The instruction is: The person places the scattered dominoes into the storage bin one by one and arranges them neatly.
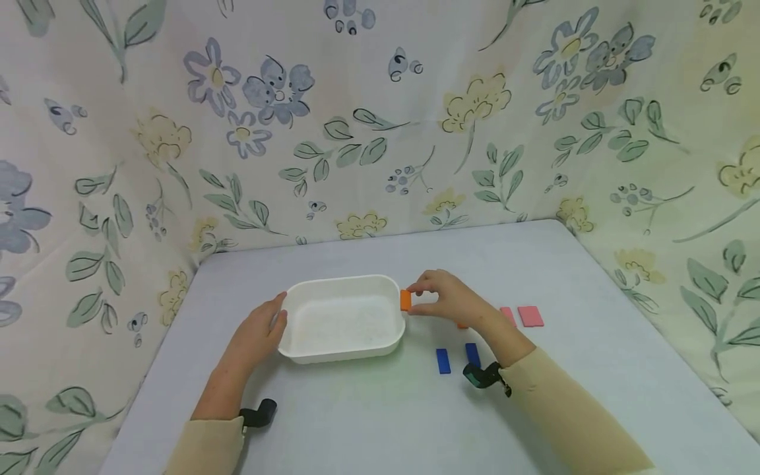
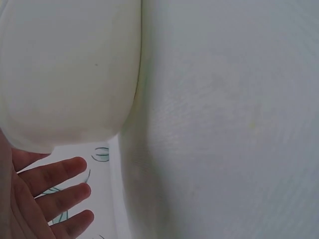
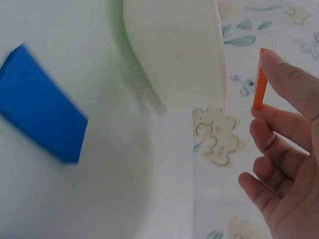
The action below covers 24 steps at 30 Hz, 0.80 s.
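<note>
The right wrist view shows a blue block (image 3: 44, 104) close up, left; farther, at right, the right hand (image 3: 299, 184) pinches an orange block (image 3: 259, 82). In the left wrist view, the left hand (image 2: 27, 209) spreads loose fingers, lower left, partly behind the white tray (image 2: 70, 74). Only the head view shows pink pieces (image 1: 530, 316), right, one partly hidden.

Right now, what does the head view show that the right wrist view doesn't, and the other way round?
Only the head view shows the left hand, the pink pieces, the inside of the white tray and two blue pieces together.

Only the right wrist view shows the palm side of the right hand and the thin edge of the orange piece.

Both show that piece pinched, the tray, blue, the tabletop and floral fabric.
</note>
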Tool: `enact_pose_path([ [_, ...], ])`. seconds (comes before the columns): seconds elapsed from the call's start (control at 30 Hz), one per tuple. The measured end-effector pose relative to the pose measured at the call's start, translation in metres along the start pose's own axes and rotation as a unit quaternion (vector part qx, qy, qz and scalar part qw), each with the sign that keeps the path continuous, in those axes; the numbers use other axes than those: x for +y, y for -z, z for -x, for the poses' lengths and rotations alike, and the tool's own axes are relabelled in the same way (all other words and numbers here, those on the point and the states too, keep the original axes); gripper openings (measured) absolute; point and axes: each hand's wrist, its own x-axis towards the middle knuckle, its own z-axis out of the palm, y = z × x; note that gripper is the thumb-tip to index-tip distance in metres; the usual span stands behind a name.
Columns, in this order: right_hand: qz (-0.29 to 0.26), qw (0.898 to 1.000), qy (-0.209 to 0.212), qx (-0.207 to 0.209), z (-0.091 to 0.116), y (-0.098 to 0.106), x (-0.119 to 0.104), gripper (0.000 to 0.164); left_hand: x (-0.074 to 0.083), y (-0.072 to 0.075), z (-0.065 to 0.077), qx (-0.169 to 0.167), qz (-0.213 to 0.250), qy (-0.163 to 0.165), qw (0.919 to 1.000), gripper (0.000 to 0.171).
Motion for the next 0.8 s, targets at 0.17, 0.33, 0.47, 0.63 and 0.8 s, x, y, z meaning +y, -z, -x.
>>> enact_pose_path([
  [0.17, 0.0, 1.0, 0.017, -0.009, -0.013, -0.006, -0.013, 0.044, 0.002, -0.002, 0.002, 0.008, -0.001, -0.002, 1.0, 0.052],
  [0.33, 0.012, 0.999, 0.029, -0.012, -0.025, -0.013, -0.025, 0.042, 0.001, -0.001, 0.002, 0.014, -0.008, -0.006, 0.9999, 0.052],
  [0.47, 0.019, 0.999, 0.041, -0.015, -0.033, -0.019, -0.032, 0.044, 0.001, -0.001, 0.002, 0.016, -0.01, -0.008, 0.9998, 0.053],
  [0.63, 0.018, 0.999, 0.042, -0.017, -0.041, -0.026, -0.04, 0.045, 0.001, -0.001, 0.002, 0.013, -0.009, -0.005, 0.9999, 0.054],
  [0.8, 0.014, 0.998, 0.062, -0.025, -0.049, -0.032, -0.05, 0.043, 0.001, -0.002, 0.003, 0.019, -0.01, -0.006, 0.9998, 0.053],
])
